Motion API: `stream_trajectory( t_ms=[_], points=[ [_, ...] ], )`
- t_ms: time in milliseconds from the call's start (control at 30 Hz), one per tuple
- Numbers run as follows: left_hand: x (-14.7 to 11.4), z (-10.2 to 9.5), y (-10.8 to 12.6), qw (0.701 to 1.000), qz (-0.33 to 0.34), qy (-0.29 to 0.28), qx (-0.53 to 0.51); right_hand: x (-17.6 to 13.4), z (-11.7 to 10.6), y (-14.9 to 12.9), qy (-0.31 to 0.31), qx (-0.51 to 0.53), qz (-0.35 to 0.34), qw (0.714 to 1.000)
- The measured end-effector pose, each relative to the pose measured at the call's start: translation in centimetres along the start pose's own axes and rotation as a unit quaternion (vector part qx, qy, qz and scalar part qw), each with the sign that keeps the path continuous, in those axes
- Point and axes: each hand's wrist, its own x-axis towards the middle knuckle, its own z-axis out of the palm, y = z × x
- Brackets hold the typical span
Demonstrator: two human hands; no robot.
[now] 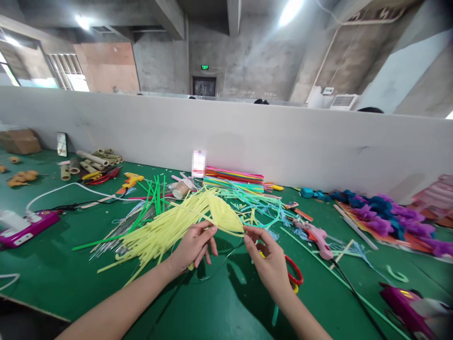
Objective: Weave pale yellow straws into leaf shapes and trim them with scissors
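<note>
In the head view, the left hand (198, 242) and right hand (268, 257) are a little apart, fingertips pinching the lower edge of a yellow leaf-shaped piece (225, 216), held up above the green table (208, 311). A pile of yellow strips (155, 231) lies behind the left hand. Beside the right wrist sits a red loop handle (299, 273), partly hidden; farther right lies a pink glue gun (320, 240).

Room along the worktop's (67, 281) near left edge
Yellow strips (159, 231), then a white partition (283, 137), bar the far edge; a black cord (358, 297) crosses the right side.
</note>
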Motion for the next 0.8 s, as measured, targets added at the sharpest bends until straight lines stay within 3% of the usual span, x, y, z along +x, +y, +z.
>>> stream_trajectory(
  t_ms=[100, 167, 367, 600, 800],
  points=[
    [-0.3, 0.3, 0.1, 1.000, -0.017, -0.016, 0.009, -0.2, 0.3, 0.2, 0.048, -0.148, -0.130, 0.979],
    [-0.5, 0.7, 0.1, 0.999, -0.028, -0.042, 0.008, -0.3, 0.5, 0.2, 0.053, -0.183, -0.153, 0.970],
    [-0.8, 1.4, -0.1, 0.994, -0.037, -0.103, 0.005, -0.3, 1.1, 0.6, -0.006, -0.079, -0.040, 0.996],
    [-0.7, 1.0, -0.2, 0.994, 0.027, -0.057, 0.085, -0.8, 1.6, 0.2, -0.043, -0.021, 0.002, 0.999],
    [-0.9, 1.1, -0.3, 0.991, 0.036, -0.046, 0.122, -0.8, 1.7, 0.2, -0.043, -0.013, 0.000, 0.999]
  ],
)
